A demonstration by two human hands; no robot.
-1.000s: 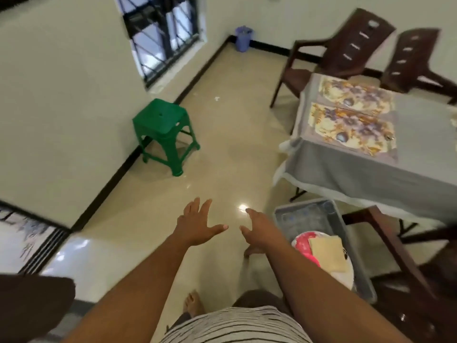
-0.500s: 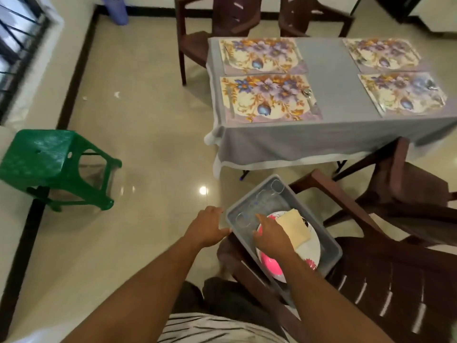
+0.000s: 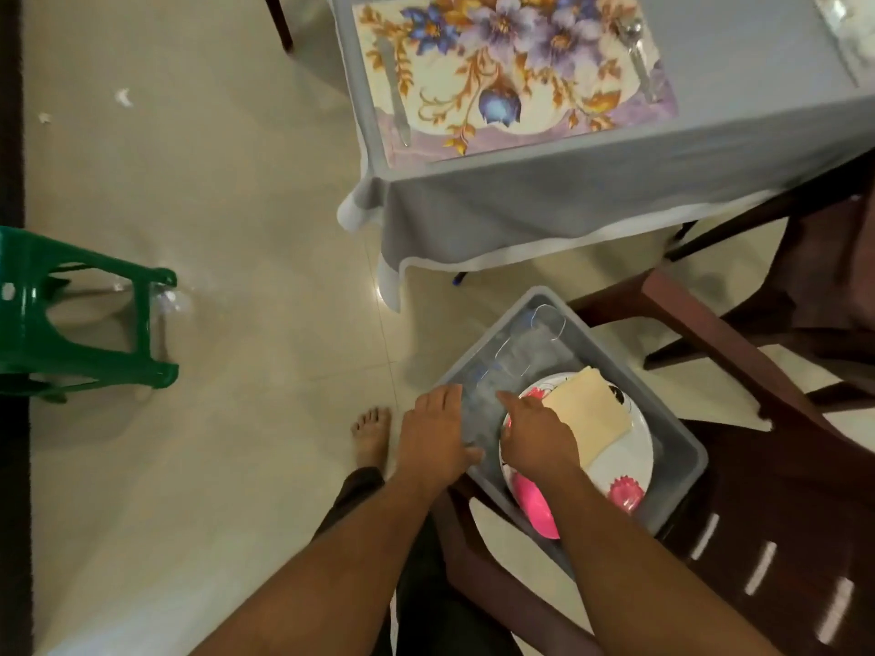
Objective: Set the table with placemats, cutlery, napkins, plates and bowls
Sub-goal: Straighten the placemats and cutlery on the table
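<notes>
You are looking down into a dim, evenly lit room with a soft, slightly hazy picture. One small bright glint sits on the glossy floor [image 3: 379,290] just below the table [image 3: 521,201] cloth's hanging corner. Shadows are faint and diffuse. The chair [image 3: 781,537] at lower right falls into deep murk, with pale slots glowing through its back. Wide-angle bending curves the table edge, and the green stool [image 3: 71,324] looks smeared.
</notes>
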